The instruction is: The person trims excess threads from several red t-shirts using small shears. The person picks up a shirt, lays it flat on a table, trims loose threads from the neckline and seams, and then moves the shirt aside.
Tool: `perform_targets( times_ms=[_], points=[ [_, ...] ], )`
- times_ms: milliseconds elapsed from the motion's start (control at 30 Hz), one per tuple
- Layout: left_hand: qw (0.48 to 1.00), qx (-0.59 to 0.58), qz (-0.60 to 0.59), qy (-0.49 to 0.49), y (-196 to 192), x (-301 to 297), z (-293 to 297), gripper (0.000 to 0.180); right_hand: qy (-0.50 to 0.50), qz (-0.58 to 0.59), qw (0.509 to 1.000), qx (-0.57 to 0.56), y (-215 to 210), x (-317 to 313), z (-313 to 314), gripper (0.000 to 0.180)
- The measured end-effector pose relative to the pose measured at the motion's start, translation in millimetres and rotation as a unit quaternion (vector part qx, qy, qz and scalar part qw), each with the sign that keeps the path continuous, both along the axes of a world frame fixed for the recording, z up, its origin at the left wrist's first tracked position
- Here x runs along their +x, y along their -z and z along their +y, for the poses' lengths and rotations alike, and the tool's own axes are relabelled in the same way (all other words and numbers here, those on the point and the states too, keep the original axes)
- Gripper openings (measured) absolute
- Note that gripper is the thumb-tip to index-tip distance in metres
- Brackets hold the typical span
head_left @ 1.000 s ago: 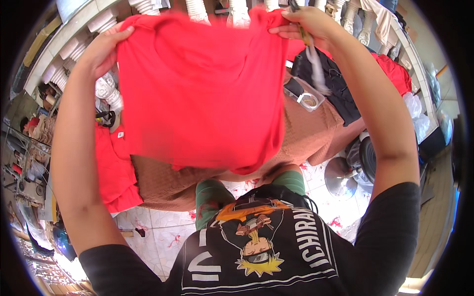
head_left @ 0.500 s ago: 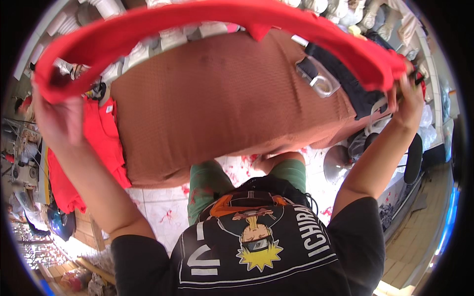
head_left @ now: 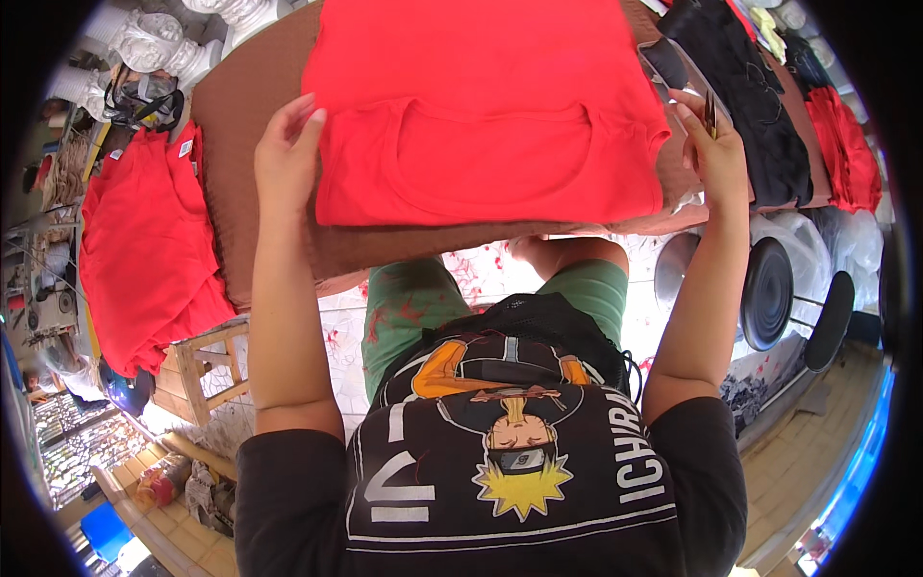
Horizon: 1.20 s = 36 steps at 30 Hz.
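Note:
A red sleeveless shirt (head_left: 481,77) lies spread over the brown cloth-covered table (head_left: 260,240), its wide scooped neckline toward me. Beside the shirt's left edge is my left hand (head_left: 286,159), thumb and fingers apart, with the thumb tip at the fabric. My right hand (head_left: 716,159) is just off the right edge, its fingers curled round slim dark metal thread snips (head_left: 711,113) that point away from me. The snips' lower part is hidden in the palm.
More red garments (head_left: 149,250) hang over the left end above a wooden stand (head_left: 197,375). Dark clothing (head_left: 745,106) and a red piece (head_left: 844,144) lie at the right. A round black disc (head_left: 767,293) stands below. White ornate columns (head_left: 159,43) line the far left.
The red shirt was held up and stretched wide between my hands; now it lies on the table. Both hands have come inward, and the left has let go.

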State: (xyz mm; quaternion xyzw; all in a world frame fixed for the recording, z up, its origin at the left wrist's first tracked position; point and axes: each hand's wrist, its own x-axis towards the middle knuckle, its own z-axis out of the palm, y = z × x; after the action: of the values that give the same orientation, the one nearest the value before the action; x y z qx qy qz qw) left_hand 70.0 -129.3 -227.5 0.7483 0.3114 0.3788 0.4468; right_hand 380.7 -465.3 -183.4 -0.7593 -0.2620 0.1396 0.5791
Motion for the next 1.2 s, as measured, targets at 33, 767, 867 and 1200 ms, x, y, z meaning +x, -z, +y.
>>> perform_targets(
  times_ms=[33, 767, 867, 1200],
  points=[
    [0.997, 0.054, 0.047, 0.004, 0.1, 7.1, -4.8, 0.043, -0.011, -0.023, 1.0, -0.017, 2.7, -1.2, 6.6, 0.023],
    [0.976, -0.11, 0.143, 0.122, -34.6, 11.5, -57.1, 0.022, 0.031, -0.285, 0.956, -0.071, 27.8, -40.2, 47.6, 0.015],
    [0.948, -0.256, 0.042, 0.183, -39.2, 4.0, -66.3, 0.022, 0.055, -0.292, 0.951, -0.085, 24.7, -37.1, 41.7, 0.015],
    [0.926, -0.307, 0.0, 0.218, -37.8, 11.9, -102.1, 0.022, -0.012, -0.296, 0.953, -0.063, 17.6, -74.2, 56.1, 0.016]
  ],
)
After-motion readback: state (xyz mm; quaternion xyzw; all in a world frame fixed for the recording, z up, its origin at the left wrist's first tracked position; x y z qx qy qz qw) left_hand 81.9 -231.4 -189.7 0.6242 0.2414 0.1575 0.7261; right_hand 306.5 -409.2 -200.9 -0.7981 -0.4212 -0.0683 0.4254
